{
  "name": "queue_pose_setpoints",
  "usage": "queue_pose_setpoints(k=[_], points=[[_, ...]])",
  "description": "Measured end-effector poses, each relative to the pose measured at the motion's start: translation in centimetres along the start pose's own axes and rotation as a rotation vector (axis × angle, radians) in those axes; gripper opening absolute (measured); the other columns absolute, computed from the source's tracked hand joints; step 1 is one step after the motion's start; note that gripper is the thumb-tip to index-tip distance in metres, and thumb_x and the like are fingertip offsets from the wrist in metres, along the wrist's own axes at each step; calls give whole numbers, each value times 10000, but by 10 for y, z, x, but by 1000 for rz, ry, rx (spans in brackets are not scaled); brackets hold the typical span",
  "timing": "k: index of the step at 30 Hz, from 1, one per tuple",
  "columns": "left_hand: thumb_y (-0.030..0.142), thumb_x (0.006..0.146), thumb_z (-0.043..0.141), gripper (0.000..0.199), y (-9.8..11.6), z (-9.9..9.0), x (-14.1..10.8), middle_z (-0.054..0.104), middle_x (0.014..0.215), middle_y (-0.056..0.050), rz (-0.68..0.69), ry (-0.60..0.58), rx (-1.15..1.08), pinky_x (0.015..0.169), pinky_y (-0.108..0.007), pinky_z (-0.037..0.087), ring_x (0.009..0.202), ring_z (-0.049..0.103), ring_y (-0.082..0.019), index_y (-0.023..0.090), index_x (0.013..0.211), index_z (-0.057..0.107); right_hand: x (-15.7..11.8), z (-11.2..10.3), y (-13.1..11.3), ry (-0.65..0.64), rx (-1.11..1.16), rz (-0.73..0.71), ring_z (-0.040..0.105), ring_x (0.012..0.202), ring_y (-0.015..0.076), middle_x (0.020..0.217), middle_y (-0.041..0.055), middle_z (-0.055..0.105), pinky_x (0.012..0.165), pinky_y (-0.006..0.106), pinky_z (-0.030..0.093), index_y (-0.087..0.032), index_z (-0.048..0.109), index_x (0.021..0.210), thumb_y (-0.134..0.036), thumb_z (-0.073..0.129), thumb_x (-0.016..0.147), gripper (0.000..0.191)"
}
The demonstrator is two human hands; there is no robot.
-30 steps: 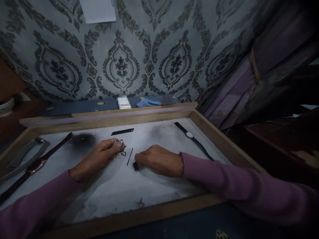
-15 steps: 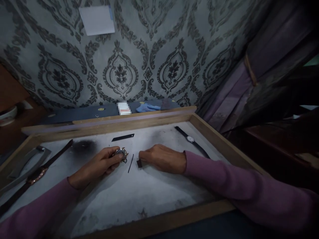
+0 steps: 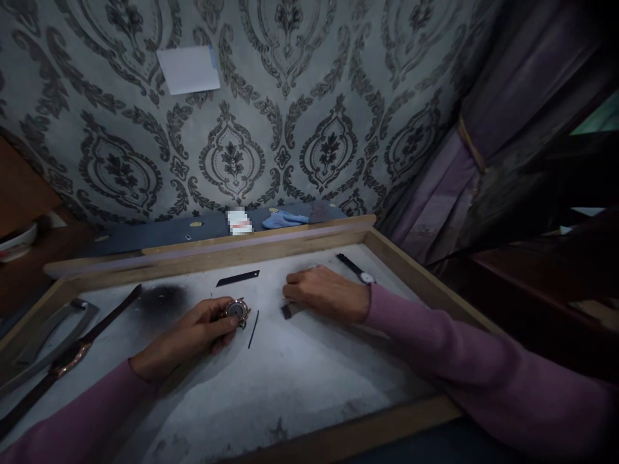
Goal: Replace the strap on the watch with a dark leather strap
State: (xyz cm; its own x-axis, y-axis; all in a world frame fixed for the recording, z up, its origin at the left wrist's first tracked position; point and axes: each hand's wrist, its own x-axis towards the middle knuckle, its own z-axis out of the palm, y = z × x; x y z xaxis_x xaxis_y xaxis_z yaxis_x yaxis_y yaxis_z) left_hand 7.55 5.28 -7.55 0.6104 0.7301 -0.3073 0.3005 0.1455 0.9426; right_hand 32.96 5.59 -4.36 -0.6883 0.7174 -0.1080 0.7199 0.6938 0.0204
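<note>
Resting pinched in the left hand (image 3: 193, 332), the watch case (image 3: 236, 312) is over the wooden tray (image 3: 387, 428); it should handle light, hard, slick and fragile, best held by its rim. The right hand (image 3: 324, 293) is apart; whether it grips the dark piece (image 3: 287, 312), I cannot tell.

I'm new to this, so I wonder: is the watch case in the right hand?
No, the left hand holds the watch case, with the right hand apart from it.
</note>
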Motion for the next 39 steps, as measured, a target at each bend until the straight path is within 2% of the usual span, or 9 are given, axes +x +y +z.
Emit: queue_pose_setpoints(k=[4, 8, 11, 15, 21, 26, 29, 33, 39], points=[[444, 794, 633, 307, 0, 0, -2, 478, 606, 37, -3, -8, -13, 426, -221, 225, 468, 373, -74, 159, 844, 531, 3, 6, 1, 131, 44, 32, 440, 614, 110, 811, 46, 599, 550, 269, 192, -141, 561, 778, -81, 520, 895, 137], [396, 845, 589, 245, 2, 4, -6, 475, 626, 37, 33, -39, 22, 452, -228, 225, 509, 381, -85, 161, 839, 523, 6, 13, -13, 284, 333, 85, 473, 637, 111, 761, 30, 585, 595, 234, 291, -141, 544, 816, -107, 405, 955, 199], [344, 875, 554, 183, 7, 9, -9, 472, 632, 46, 46, -94, 95, 478, -226, 256, 539, 392, -95, 165, 850, 524, 5, 18, -32, 297, 562, 75, 512, 628, 111, 711, 7, 591, 613, 217, 338, -148, 563, 880, -194, 394, 984, 203], [307, 888, 532, 139, 11, 15, -10, 478, 649, 55, 40, -205, 156, 524, -227, 316, 560, 425, -105, 178, 940, 528, 3, 23, -49, 272, 605, 66, 555, 633, 126, 694, 9, 627, 588, 215, 334, -153, 606, 963, -308, 521, 946, 177], [302, 845, 577, 142, 11, 12, -10, 493, 697, 47, 52, -265, 163, 579, -234, 364, 616, 473, -117, 190, 893, 505, 6, 24, -47, 214, 769, -7, 491, 573, 93, 646, -5, 581, 543, 203, 302, -130, 607, 797, -282, 542, 925, 209], [344, 796, 602, 205, 16, -7, -9, 527, 680, 30, 52, -256, 226, 543, -229, 367, 590, 472, -123, 175, 889, 532, 10, 28, -42, 244, 938, 93, 398, 549, 81, 590, -33, 472, 509, 202, 265, -130, 566, 714, -297, 533, 905, 255], [353, 796, 586, 197, 17, -22, -7, 531, 616, 36, 48, -180, 314, 515, -226, 355, 539, 473, -120, 168, 848, 546, 14, 34, -40, 255, 1094, 154, 375, 522, 81, 560, -43, 443, 488, 209, 254, -136, 548, 711, -375, 541, 890, 298], [372, 775, 593, 211, 16, -34, -4, 557, 615, 33, 137, 50, 355, 546, -228, 367, 566, 506, -128, 167, 818, 559, 18, 38, -39, 243, 1321, 197, 440, 524, 93, 552, -30, 509, 521, 220, 308, -143, 527, 719, -448, 573, 857, 338], [353, 803, 569, 211, 12, -41, -4, 652, 806, -37, 297, 382, 551, 667, -281, 431, 771, 597, -204, 157, 879, 592, 20, 29, -46, 271, 1442, 282, 424, 512, 80, 542, -19, 557, 531, 214, 279, -129, 543, 718, -367, 599, 853, 280]])
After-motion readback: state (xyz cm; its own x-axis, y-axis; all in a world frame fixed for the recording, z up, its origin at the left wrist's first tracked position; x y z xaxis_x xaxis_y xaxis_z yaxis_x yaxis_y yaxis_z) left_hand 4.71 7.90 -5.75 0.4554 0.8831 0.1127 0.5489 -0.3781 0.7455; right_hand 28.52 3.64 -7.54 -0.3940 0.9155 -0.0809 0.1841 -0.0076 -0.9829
